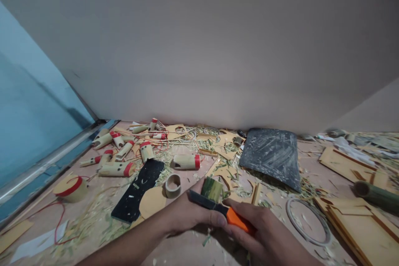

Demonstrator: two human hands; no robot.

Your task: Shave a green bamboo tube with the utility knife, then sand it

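In my right hand (264, 226) is a knife (238, 219) with an orange and black handle, its dark blade pointing left. My left hand (191, 212) grips a short green bamboo piece (212, 190) behind the blade, and its thumb presses near the knife. Part of the bamboo's green skin looks pared to a paler tone. Just left of the hands stands a small bamboo ring (173, 185). A bamboo tube with a red end (187, 161) lies beyond them.
Several red-banded bamboo tubes (116, 169) lie at the left with red string. A black slab (139, 191), dark sandpaper sheet (271, 156), pale hoop (308, 220), thin wooden boards (364, 224) and green bamboo pole (378, 197) surround the hands. Shavings litter the surface; a pale panel (199, 54) rises behind.
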